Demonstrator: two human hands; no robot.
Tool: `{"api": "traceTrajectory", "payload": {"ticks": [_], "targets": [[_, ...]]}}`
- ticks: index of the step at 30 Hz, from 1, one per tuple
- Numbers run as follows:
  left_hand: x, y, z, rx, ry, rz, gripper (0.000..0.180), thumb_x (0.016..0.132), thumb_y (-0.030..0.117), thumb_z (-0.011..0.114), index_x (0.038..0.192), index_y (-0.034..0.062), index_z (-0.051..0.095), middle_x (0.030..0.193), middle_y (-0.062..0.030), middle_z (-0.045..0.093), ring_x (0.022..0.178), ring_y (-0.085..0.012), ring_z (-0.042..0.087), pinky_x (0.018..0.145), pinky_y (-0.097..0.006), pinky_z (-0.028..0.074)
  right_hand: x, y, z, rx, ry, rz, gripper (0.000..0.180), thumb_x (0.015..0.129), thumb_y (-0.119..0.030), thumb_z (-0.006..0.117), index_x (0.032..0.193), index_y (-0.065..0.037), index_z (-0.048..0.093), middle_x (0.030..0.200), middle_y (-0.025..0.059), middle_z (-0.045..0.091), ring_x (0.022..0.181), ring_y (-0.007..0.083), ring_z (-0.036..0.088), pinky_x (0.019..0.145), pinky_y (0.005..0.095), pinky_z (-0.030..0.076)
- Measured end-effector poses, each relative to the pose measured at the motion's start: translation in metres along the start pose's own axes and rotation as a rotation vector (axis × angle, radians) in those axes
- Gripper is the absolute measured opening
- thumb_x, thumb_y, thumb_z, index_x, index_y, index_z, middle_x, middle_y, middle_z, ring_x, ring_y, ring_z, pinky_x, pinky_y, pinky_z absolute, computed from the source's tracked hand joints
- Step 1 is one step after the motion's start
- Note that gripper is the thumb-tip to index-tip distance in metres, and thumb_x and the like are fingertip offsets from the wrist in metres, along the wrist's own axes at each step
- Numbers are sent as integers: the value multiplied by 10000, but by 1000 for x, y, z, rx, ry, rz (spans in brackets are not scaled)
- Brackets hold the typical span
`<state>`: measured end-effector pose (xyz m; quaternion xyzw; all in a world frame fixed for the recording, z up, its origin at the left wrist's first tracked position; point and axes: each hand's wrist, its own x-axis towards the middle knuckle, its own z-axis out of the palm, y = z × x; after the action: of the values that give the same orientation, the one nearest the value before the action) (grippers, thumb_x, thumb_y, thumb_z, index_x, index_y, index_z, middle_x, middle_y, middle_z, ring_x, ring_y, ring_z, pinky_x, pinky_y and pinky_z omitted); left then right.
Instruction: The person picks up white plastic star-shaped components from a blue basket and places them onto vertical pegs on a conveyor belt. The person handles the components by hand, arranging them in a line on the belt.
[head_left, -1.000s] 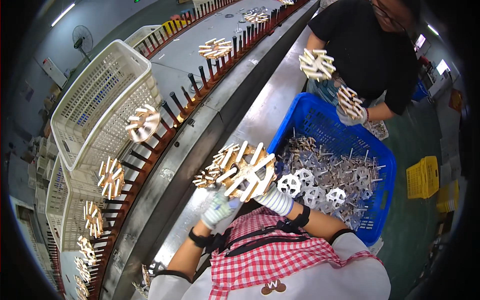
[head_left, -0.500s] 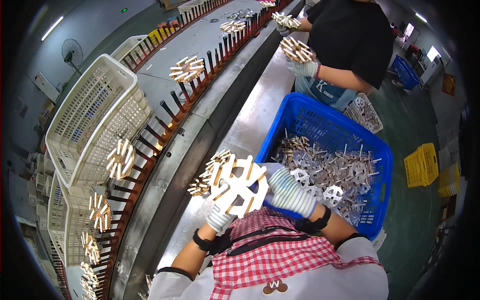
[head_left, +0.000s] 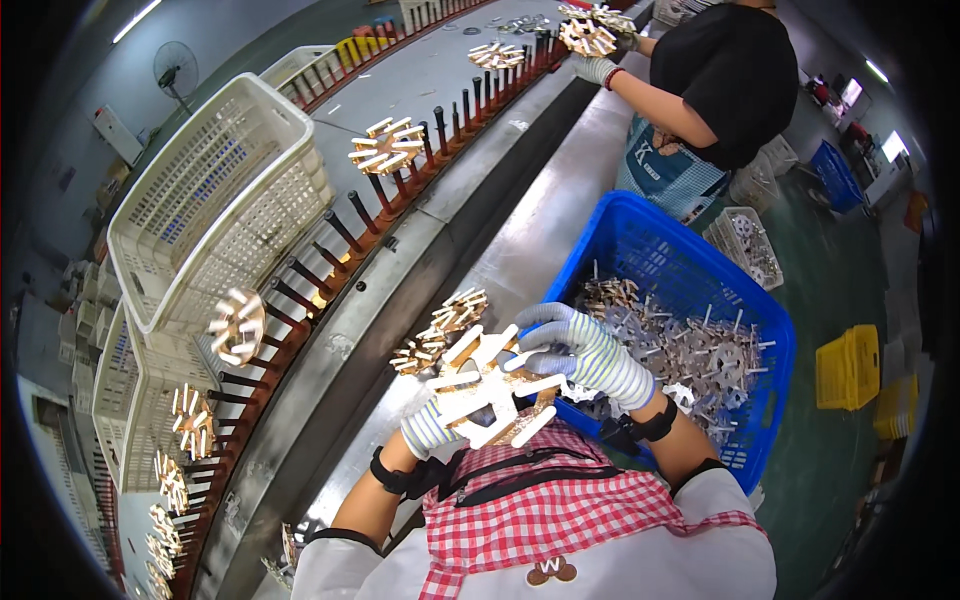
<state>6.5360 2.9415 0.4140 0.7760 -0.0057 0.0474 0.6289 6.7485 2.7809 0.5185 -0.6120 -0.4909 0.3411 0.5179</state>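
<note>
My left hand (head_left: 428,430), in a striped glove, grips a spoked, wheel-shaped metal part (head_left: 468,405) from its lower left. Short white rods stand out around the part; most of the left fingers are hidden behind it. At the part's upper right, my right hand (head_left: 595,358), gloved alike, has its fingers bent together near the rods. What lies between those fingertips is too small to make out. Just beyond the held part, a few similar rodded parts (head_left: 440,328) lie on the metal ledge (head_left: 515,250).
A blue basket (head_left: 770,400) of metal parts stands to my right. Along the left runs a rack of dark upright pegs (head_left: 345,232), some bearing rodded parts (head_left: 385,147). White crates (head_left: 205,200) stand behind it. A co-worker (head_left: 725,75) handles similar parts at the far end.
My right hand has risen from the part's right side and its fingers now bend over the edge. The held part has tilted and turned. The co-worker's hands have moved toward the rack.
</note>
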Motion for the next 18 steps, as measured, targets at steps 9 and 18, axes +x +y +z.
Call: {"api": "traceTrajectory", "payload": {"ticks": [9,18], "targets": [[64,-49,-112,742,597,-35,369,875,90,575,1242,64,545,1180,-89,600,1025,-200,604,888,-348,509,12,43,-73,90,390,123,228,902,-76,590,1123,-24,613,1152,72,572,924,127,588,821,271,488],[72,-181,-280,1235,1096,-814,478,893,190,521,1350,117,398,1341,-59,410,1190,-259,424,1009,-416,349,-32,110,-126,134,454,333,225,918,-159,575,1082,-15,632,1080,77,609,933,160,613,826,289,497]]}}
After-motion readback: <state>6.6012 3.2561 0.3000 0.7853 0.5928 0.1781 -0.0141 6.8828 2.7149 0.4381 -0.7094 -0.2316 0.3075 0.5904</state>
